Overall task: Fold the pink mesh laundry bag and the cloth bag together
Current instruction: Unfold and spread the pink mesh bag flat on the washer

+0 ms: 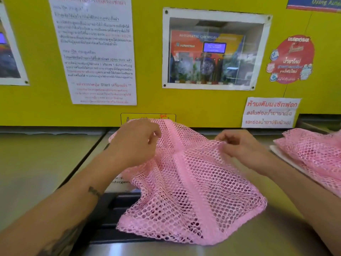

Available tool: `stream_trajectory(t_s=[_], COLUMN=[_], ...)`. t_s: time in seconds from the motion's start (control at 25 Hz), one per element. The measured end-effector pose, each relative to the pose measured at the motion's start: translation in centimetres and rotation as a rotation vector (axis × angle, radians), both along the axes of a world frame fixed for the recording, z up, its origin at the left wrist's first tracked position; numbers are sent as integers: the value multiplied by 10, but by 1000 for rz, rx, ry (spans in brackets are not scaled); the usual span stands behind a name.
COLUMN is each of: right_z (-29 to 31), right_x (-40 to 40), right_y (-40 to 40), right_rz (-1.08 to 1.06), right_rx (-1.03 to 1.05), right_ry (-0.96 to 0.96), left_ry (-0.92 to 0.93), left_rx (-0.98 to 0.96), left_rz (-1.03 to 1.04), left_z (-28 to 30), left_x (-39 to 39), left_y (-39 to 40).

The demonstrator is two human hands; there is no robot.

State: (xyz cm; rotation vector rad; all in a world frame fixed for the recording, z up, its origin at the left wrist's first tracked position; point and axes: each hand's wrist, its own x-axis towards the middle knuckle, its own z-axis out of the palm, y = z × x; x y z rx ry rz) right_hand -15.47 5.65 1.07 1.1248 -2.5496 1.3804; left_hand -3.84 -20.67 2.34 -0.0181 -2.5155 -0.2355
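At the desk's [276,237] far edge, below the yellow wall [184,102], the pink mesh laundry bag [193,191] is pinched along its top hem: left hand [136,143] at one corner, right hand [239,146] at the other, fingers curled into the netting. Its lower part is draped over the steel surface and a dark recess. Spreading and squaring seems to be in hand. No cloth bag can be made out here; another pink mesh piece [313,152] lies at right. Next, flattening and aligning are called for.

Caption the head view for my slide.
Both hands, left hand and right hand, pinch the top edge of a pink mesh laundry bag over a steel counter below a yellow wall.
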Motion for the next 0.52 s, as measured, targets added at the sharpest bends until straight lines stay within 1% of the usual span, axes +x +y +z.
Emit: stream_trajectory(t_s=[0.04, 0.08, 0.12, 0.16, 0.2, 0.24, 0.28, 0.36, 0.4, 0.44, 0.52], right_z=[2, 3, 2, -1, -6, -9, -10, -7, -6, -5, -7], right_x=[1, 2, 4, 5, 4, 4, 2, -2, -3, -4, -5], right_y=[0, -1, -3, -5, -6, -6, -5, 0, 2, 3, 2], right_rz=[17, 33, 38, 27, -11, -56, -88, -78, -65, -60, -46], right_rx=[-82, -107, -77, 5, 121, 203, 203, -1, -88, -115, -39], right_ry=[-67, -101, -102, -68, -13, 30, 31, -65, -118, -150, -173], left_ry=[-64, -191, -334, -449, -470, -421, -324, -135, -82, -90, -185], left_rx=[91, 178, 216, 183, 125, 89, 97, 214, 261, 273, 175], left_rz=[-62, -113, -145, -158, -164, -153, -140, -104, -86, -49, 47], left_z=[-3, -8, -13, -18, -21, -22, -20, -12, -9, -6, -4], left_x=[4, 6, 6, 5, 4, 2, 0, -1, 0, 2, 10], left_y=[8, 17, 25, 30, 33, 33, 31, 21, 14, 7, -1])
